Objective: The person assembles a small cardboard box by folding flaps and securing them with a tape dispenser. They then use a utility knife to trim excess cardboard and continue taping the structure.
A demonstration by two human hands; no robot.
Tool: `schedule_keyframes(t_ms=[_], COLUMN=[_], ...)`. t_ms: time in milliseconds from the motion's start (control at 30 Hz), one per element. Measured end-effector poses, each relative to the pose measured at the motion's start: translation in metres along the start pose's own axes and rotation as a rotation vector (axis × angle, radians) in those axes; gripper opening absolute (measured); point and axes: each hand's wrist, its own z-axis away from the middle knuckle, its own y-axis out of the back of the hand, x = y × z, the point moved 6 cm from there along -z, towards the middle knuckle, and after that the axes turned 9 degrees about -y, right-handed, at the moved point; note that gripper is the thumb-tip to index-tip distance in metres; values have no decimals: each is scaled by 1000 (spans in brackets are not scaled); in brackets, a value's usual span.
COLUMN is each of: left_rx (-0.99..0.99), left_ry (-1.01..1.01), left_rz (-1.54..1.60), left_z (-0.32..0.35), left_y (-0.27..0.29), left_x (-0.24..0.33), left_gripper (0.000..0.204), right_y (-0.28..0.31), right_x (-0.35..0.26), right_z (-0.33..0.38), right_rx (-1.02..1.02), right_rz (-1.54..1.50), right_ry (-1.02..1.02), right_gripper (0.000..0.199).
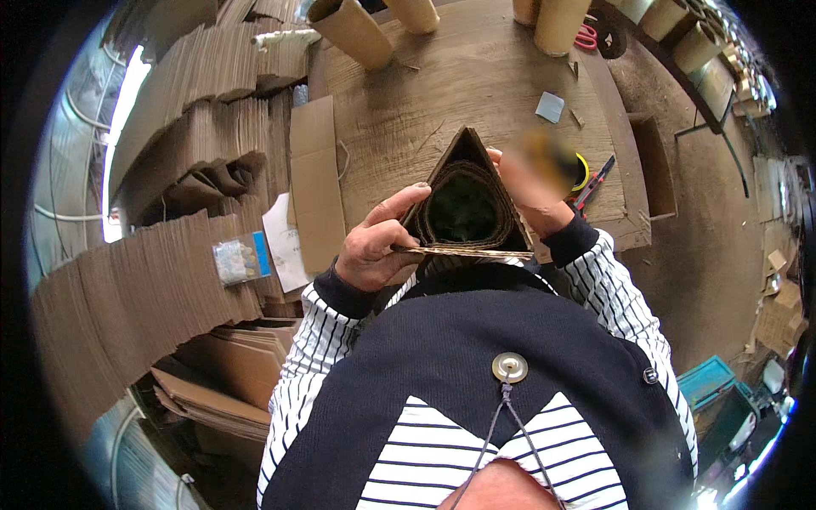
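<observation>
Triangular cardboard sleeve (455,252) held at the near side of the wooden table (476,81), close in front of the wearer's chest, one open end facing up, a corner pointing away; whether its lower end rests on anything, cannot tell. Inside it, a rounded liner (432,223) of layered brown board, its hollow dark and greenish, contents unclear. Left hand (371,248) closed narrowly on the sleeve's left wall and near left corner, a finger laid along the slanting edge. Right hand (534,202) holds the right wall from outside, a fingertip showing at the edge; much of this hand blurred. Just beyond it, a yellow ring (582,172), partly lost in the same blur, and a red-and-black cutter (594,185) lying near the table's right side. Farther off on the tabletop: a small pale square (550,107), red-handled scissors (586,36), and brown tubes standing along the far edge, the left one (355,36) leaning in view. To the left, a flat cardboard sheet (314,191), a white paper (284,245) beside it, a clear packet (236,261) with a blue strip atop dense cardboard stacks (127,293). Right of the table, an open brown box (653,161); lower right, a teal crate (707,381)
</observation>
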Motion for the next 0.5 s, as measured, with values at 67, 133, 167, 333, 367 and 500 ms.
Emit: schedule_keyframes(t_ms=[67, 133, 167, 333, 367, 500], left_rx=[37, 88, 127, 202, 209, 212], left_ry=[7, 28, 37, 63, -2, 271], left_rz=[31, 168, 259, 560, 662, 718], left_z=[17, 38, 48, 71, 65, 60], left_y=[4, 9, 9, 18, 19, 13], left_x=[-4, -14, -20, -28, -29, -54], left_gripper=[18, 18, 18, 51, 70, 68], right_y=[-30, -54, -59, -83, -91, -111], right_x=[-19, -19, -13, -11, -14, -21], right_z=[3, 1, -1, 0, 1, 2], right_rx=[-2, -23, 17, 203, 227, 290], right_rz=[83, 18, 75, 706, 733, 943], right_ry=[-13, -41, -18, -16, 26, 56], right_gripper=[82, 78, 77, 70, 60, 48])
